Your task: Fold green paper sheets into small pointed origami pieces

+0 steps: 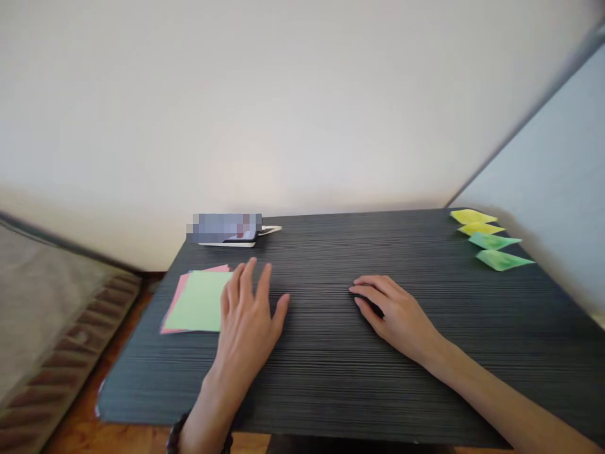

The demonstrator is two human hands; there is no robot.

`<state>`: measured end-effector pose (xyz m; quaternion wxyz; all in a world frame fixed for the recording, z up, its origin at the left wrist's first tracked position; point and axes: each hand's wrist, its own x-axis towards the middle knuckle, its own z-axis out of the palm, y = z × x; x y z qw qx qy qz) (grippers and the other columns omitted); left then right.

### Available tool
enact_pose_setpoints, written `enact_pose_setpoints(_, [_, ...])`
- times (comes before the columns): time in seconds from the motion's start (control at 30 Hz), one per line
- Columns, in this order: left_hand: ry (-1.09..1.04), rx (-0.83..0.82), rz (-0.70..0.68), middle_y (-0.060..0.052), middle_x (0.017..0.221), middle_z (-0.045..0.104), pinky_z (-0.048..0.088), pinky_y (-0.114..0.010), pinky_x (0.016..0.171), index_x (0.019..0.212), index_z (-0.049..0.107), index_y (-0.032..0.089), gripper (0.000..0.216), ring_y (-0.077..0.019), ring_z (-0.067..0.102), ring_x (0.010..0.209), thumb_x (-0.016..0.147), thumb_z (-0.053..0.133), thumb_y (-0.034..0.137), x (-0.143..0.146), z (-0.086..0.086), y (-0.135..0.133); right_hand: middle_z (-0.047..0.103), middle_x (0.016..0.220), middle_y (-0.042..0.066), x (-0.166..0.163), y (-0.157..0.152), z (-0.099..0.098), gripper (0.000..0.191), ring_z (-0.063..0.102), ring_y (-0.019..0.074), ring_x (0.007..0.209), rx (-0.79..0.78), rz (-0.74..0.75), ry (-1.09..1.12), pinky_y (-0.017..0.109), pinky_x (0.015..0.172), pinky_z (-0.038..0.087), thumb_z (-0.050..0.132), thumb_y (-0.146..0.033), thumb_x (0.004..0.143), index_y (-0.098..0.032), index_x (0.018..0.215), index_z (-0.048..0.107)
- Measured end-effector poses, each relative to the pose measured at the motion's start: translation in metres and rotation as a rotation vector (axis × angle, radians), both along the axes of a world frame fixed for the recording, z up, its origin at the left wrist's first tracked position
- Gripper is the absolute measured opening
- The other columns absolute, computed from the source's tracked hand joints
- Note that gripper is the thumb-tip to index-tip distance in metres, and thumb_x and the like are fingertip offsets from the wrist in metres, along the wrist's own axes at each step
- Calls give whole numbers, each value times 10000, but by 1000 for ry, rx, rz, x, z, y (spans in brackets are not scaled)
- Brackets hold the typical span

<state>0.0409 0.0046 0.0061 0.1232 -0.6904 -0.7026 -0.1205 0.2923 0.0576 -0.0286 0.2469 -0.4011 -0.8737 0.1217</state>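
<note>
Fingers spread, my left hand (250, 315) is over the dark table, its outer edge overlapping the right side of a light green paper sheet (201, 299). Pink paper (171, 315) pokes out from beneath the green sheet. Whether the left fingers touch the paper I cannot tell. My right hand (394, 312) rests on or just above the table right of the middle, fingers loosely curved and apart, with nothing in them. Along the far right edge stand folded paper pieces: two yellow ones (474, 217) and two green ones (503, 260).
A phone (227, 228), partly blurred out, lies at the back left of the table (312, 378) with a white cable (271, 229). A pale wall (302, 113) borders the back. On the right is a light panel (558, 164). A brown ribbed fabric edge (70, 353) shows at the left.
</note>
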Motion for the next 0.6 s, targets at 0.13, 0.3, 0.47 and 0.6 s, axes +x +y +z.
enact_pose_setpoints(0.13, [83, -141, 158, -237, 1290, 520, 431, -493, 922, 1250, 490, 67, 441, -363, 470, 1210, 895, 457, 326, -46, 3, -16, 613, 1098, 76, -33, 12, -4, 253, 564, 228, 982, -8, 103, 29, 420, 871, 494, 450, -185, 900, -215, 1085, 621])
enact_pose_setpoints(0.3, [66, -226, 261, -126, 1008, 703, 496, -384, 597, 1135, 617, 227, 327, -311, 665, 798, 924, 381, 308, -61, 9, -17, 608, 1097, 80, -40, 16, -5, 245, 559, 221, 986, -22, 137, 57, 420, 879, 485, 456, -182, 894, -204, 1076, 620])
enact_pose_setpoints(0.47, [141, -123, 111, -116, 1094, 684, 470, -311, 554, 1089, 644, 225, 288, -293, 653, 869, 865, 509, 344, -60, 11, -16, 602, 1085, 74, -36, 18, -5, 213, 564, 212, 980, -84, 137, 124, 420, 872, 489, 480, -186, 881, -215, 1031, 628])
enact_pose_setpoints(0.6, [178, -217, 253, -94, 910, 727, 393, -305, 475, 1051, 671, 271, 287, -285, 656, 648, 892, 454, 373, -64, 13, -18, 599, 1078, 73, -35, 20, -3, 206, 567, 206, 977, -114, 160, 149, 414, 867, 491, 486, -179, 875, -218, 1011, 636])
